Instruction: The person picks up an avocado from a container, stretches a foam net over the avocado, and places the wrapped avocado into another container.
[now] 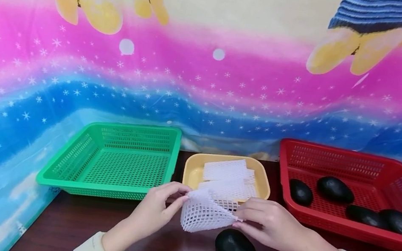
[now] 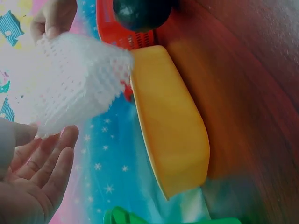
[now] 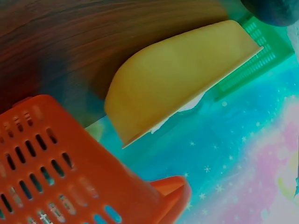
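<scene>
A white foam fruit net is stretched between the two hands, above the table. My left hand pinches its left end between thumb and fingers. At the other end my right hand pinches the edge. The left wrist view shows the net spread out, with the left hand below it and the right hand above. Just below the net on the table lies a smooth black avocado, touched by neither hand. The right wrist view shows no hand.
Behind the hands a yellow tray holds more white foam nets. A green basket stands at the left. On the right, a red basket holds several black avocados. A printed cloth hangs behind the brown table.
</scene>
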`<state>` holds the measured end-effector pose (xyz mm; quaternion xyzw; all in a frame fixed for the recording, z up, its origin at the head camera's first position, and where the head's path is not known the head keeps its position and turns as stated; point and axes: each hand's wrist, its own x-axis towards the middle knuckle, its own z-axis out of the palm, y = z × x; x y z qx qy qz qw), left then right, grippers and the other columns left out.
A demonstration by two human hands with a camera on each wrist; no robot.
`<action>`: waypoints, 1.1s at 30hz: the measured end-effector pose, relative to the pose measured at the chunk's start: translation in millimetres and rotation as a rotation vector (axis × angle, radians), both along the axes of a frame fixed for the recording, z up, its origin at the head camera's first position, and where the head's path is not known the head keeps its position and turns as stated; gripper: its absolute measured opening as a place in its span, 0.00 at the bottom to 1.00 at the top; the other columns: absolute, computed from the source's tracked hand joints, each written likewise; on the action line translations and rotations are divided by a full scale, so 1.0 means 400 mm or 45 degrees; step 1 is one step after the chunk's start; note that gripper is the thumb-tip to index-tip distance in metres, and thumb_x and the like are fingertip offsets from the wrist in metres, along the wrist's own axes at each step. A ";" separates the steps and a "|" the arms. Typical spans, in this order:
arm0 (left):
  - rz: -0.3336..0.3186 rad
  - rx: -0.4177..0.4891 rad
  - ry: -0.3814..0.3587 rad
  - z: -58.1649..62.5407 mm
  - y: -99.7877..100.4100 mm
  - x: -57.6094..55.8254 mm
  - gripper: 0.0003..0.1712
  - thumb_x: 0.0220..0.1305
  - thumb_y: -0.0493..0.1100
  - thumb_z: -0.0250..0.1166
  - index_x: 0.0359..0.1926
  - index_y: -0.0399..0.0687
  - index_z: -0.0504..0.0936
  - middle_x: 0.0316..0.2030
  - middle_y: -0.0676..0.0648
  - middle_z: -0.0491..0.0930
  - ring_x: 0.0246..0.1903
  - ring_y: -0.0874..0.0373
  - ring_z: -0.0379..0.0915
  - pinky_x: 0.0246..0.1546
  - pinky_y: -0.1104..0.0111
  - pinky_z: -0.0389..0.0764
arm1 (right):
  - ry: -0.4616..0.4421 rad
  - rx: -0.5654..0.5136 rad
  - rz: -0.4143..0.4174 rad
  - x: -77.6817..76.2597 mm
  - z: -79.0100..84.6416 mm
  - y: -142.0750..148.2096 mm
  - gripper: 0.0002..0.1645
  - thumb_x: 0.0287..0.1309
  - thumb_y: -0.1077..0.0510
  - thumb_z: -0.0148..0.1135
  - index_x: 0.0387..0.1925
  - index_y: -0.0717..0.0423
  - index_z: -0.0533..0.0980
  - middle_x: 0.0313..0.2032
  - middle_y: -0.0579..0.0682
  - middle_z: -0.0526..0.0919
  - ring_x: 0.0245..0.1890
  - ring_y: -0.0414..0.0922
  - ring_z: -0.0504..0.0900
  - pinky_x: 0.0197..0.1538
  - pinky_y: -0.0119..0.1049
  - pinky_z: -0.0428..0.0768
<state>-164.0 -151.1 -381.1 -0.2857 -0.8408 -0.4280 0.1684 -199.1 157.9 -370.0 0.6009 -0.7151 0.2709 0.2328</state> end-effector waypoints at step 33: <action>0.022 0.099 0.095 0.007 0.016 -0.001 0.03 0.71 0.36 0.65 0.43 0.48 0.83 0.30 0.57 0.79 0.29 0.66 0.73 0.29 0.71 0.79 | -0.213 0.029 0.042 0.031 -0.012 -0.051 0.07 0.69 0.51 0.66 0.35 0.47 0.83 0.33 0.37 0.85 0.32 0.29 0.78 0.38 0.20 0.78</action>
